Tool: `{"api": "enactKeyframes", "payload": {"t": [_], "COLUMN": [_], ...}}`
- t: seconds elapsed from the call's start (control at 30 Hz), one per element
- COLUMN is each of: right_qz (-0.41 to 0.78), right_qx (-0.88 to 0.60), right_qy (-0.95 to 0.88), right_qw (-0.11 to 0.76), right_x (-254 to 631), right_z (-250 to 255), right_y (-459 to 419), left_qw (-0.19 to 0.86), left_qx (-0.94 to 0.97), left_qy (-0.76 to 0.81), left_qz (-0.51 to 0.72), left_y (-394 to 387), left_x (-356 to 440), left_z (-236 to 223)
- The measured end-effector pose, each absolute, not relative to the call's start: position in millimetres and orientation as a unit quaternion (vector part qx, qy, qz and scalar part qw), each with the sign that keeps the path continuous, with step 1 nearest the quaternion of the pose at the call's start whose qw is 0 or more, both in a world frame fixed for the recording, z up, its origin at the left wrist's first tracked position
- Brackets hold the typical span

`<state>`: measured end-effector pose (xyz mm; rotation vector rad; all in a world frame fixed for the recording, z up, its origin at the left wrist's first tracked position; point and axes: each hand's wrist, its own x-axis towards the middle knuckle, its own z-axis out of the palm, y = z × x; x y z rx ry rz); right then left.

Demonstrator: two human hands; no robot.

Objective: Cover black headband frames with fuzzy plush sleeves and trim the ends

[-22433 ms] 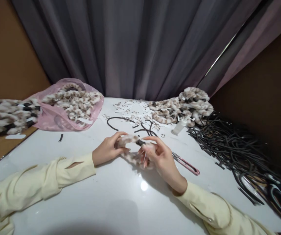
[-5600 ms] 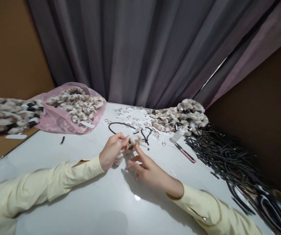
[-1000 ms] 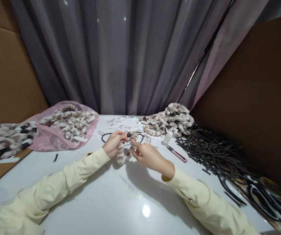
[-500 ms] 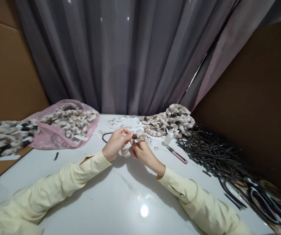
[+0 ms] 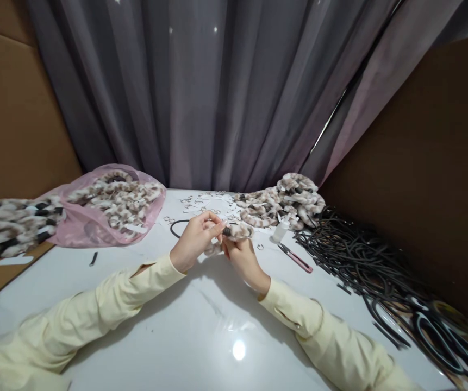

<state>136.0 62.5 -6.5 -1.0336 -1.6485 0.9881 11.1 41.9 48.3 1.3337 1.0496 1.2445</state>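
Both hands meet above the middle of the white table, around a fluffy white-and-brown furry strap (image 5: 241,232) with a dark band near one end. My left hand (image 5: 196,240) pinches the strap by that dark band, thumb against fingers. My right hand (image 5: 245,262) is closed just below and to the right, gripping the strap from underneath; its fingertips are partly hidden. Left of my left hand, a thin black cord (image 5: 172,230) curves out in a loop. A second furry stretch (image 5: 212,248) hangs beneath the hands.
A pink bag (image 5: 158,209) of furry straps lies at left. Another furry pile (image 5: 297,190) stands back right, near a small clear bottle (image 5: 280,230), pink-handled snips (image 5: 297,257) and a heap of black cords (image 5: 351,260). Small rings (image 5: 188,202) are scattered behind the hands.
My right hand has shifted slightly left and down along the furry strap, and more of the strap shows above it. My left hand keeps its pinch nearly in place.
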Motion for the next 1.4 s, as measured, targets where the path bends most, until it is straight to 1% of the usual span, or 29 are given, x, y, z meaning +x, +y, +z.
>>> {"api": "enactKeyframes", "payload": {"t": [0.17,0.23,0.3,0.37,0.43,0.5,0.6,0.67,0.73,0.83,0.93,1.13,1.2,1.3,1.4], "right_qz": [0.416,0.439,0.468,0.518,0.563,0.581,0.527,0.442,0.344,0.248,0.185,0.003,-0.037,-0.022,0.055], "right_qx": [-0.411,-0.407,-0.4,-0.39,-0.379,-0.373,-0.385,-0.404,-0.421,-0.427,-0.431,-0.44,-0.445,-0.43,-0.398], "right_qy": [-0.66,-0.654,-0.651,-0.644,-0.641,-0.64,-0.667,-0.715,-0.771,-0.83,-0.859,-0.876,-0.874,-0.878,-0.884], "right_qw": [0.471,0.462,0.445,0.406,0.359,0.336,0.361,0.361,0.33,0.259,0.205,0.197,0.194,0.208,0.238], "right_x": [134,132,130,129,129,130,133,137,143,149,153,166,170,173,174], "right_z": [-7,-5,-1,3,6,7,9,14,22,34,43,55,54,47,37], "right_y": [60,58,55,51,48,47,46,46,43,36,32,45,53,65,75], "left_qw": [0.474,0.435,0.351,0.235,0.121,0.033,-0.05,-0.084,-0.102,-0.101,-0.068,0.075,0.131,0.211,0.274], "left_qx": [0.573,0.601,0.649,0.702,0.747,0.78,0.812,0.823,0.829,0.839,0.843,0.801,0.78,0.753,0.733], "left_qy": [0.431,0.437,0.45,0.455,0.433,0.398,0.369,0.36,0.354,0.345,0.343,0.41,0.436,0.448,0.442], "left_qz": [0.512,0.508,0.502,0.495,0.49,0.482,0.45,0.431,0.42,0.409,0.409,0.431,0.429,0.434,0.437], "left_y": [35,36,38,42,46,52,61,64,65,63,61,57,53,48,45], "left_x": [14,14,13,11,8,4,-1,-3,-4,-2,-1,-2,-1,2,4], "left_z": [48,46,43,38,32,25,18,15,14,13,16,32,36,39,39]}}
